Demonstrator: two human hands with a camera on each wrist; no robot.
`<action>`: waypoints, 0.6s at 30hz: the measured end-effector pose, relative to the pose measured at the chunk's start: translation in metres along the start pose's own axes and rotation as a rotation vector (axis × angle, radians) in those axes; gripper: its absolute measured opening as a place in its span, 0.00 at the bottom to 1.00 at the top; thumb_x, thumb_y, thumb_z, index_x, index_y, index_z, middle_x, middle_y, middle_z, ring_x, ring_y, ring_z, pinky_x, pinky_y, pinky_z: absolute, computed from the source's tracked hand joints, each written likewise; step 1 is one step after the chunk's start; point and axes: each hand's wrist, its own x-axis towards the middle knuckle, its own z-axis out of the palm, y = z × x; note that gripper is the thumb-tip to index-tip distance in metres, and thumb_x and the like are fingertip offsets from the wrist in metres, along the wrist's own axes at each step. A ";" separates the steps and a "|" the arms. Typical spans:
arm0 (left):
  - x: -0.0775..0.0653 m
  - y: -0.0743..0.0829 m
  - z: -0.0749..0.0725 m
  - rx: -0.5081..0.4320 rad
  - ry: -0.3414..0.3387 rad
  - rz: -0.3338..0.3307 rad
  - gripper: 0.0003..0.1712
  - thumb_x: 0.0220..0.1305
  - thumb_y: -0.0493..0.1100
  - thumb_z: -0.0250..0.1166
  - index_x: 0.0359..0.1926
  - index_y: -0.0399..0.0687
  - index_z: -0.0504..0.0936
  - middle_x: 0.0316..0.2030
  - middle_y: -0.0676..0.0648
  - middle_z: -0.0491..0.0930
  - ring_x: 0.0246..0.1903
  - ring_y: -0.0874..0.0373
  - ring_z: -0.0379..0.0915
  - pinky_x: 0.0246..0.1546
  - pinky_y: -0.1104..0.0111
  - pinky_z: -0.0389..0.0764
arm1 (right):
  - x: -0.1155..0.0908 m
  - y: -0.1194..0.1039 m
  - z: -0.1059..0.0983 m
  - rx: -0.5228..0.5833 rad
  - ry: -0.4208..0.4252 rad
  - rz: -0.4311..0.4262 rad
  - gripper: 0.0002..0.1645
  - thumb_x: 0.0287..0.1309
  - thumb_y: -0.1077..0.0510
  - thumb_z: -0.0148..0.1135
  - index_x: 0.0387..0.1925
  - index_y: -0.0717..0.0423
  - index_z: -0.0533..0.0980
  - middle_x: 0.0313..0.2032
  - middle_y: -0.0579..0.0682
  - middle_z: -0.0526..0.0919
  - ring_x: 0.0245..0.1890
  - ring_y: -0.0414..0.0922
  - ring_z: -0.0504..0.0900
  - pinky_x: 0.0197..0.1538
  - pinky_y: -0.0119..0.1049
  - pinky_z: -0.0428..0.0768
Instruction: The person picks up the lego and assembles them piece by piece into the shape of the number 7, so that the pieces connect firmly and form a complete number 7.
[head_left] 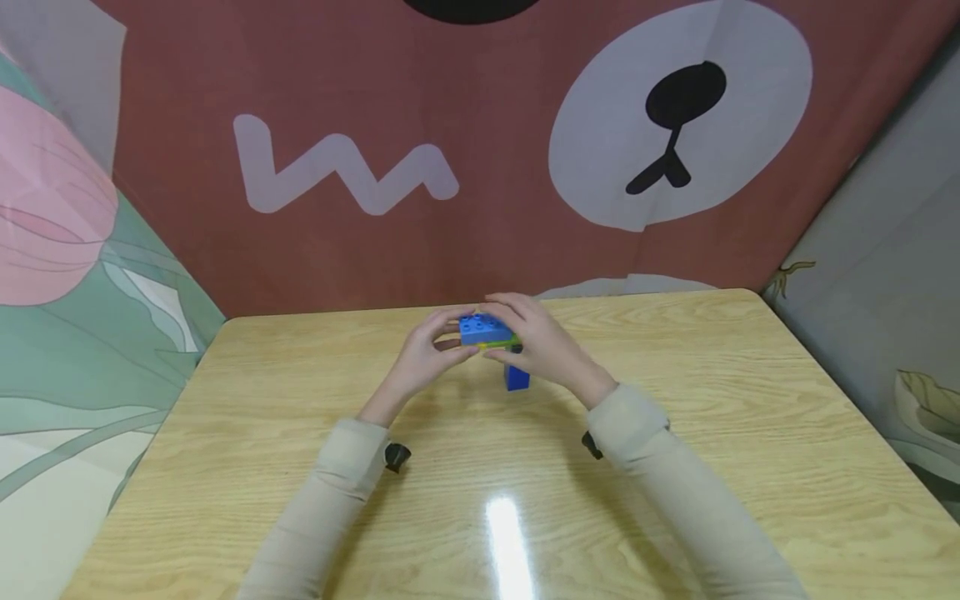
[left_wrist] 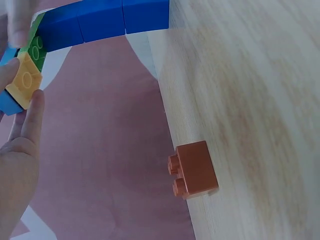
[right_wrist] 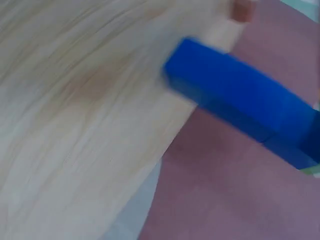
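A column of stacked dark blue toy bricks stands upright on the table. At its top is a green brick, with a yellow brick beside it and a light blue studded brick above. My left hand holds the light blue and yellow bricks from the left, fingers and thumb spread around their edges. From the right, my right hand grips the same top part, fingers above and thumb below, hiding part of the green brick. The right wrist view shows only the column, blurred.
An orange-brown brick sits on the wooden table, apart from the column and hidden in the head view. Behind the table's far edge hangs a reddish-brown printed cloth.
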 end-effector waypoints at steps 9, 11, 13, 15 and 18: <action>-0.002 -0.002 0.002 0.001 0.027 0.007 0.31 0.58 0.33 0.67 0.63 0.38 0.70 0.59 0.38 0.70 0.58 0.43 0.72 0.56 0.60 0.80 | -0.006 0.003 0.025 -0.473 0.307 -0.287 0.36 0.42 0.56 0.77 0.54 0.63 0.74 0.52 0.57 0.81 0.53 0.51 0.81 0.55 0.40 0.81; -0.002 -0.002 0.004 -0.004 0.049 0.020 0.31 0.57 0.31 0.67 0.63 0.37 0.70 0.59 0.37 0.70 0.58 0.43 0.73 0.55 0.60 0.80 | -0.007 0.003 0.029 -0.480 0.349 -0.282 0.35 0.42 0.58 0.77 0.53 0.63 0.75 0.52 0.57 0.82 0.53 0.51 0.81 0.55 0.40 0.81; -0.002 -0.003 0.007 -0.018 0.067 0.036 0.30 0.57 0.30 0.66 0.62 0.36 0.70 0.59 0.36 0.71 0.58 0.42 0.73 0.54 0.61 0.81 | -0.007 0.002 0.031 -0.476 0.388 -0.277 0.34 0.40 0.59 0.78 0.52 0.63 0.76 0.51 0.58 0.82 0.53 0.51 0.82 0.55 0.39 0.82; -0.003 -0.003 0.009 -0.029 0.087 0.042 0.29 0.57 0.29 0.66 0.61 0.35 0.72 0.58 0.36 0.71 0.58 0.42 0.72 0.54 0.61 0.80 | -0.007 0.002 0.033 -0.472 0.419 -0.272 0.34 0.39 0.60 0.78 0.51 0.63 0.76 0.51 0.57 0.83 0.53 0.51 0.82 0.54 0.39 0.82; -0.003 -0.003 0.013 -0.028 0.110 0.041 0.27 0.57 0.28 0.65 0.59 0.35 0.73 0.57 0.35 0.71 0.59 0.41 0.71 0.55 0.60 0.80 | -0.007 0.003 0.035 -0.474 0.443 -0.265 0.34 0.38 0.62 0.78 0.51 0.63 0.76 0.51 0.57 0.83 0.52 0.51 0.82 0.54 0.39 0.82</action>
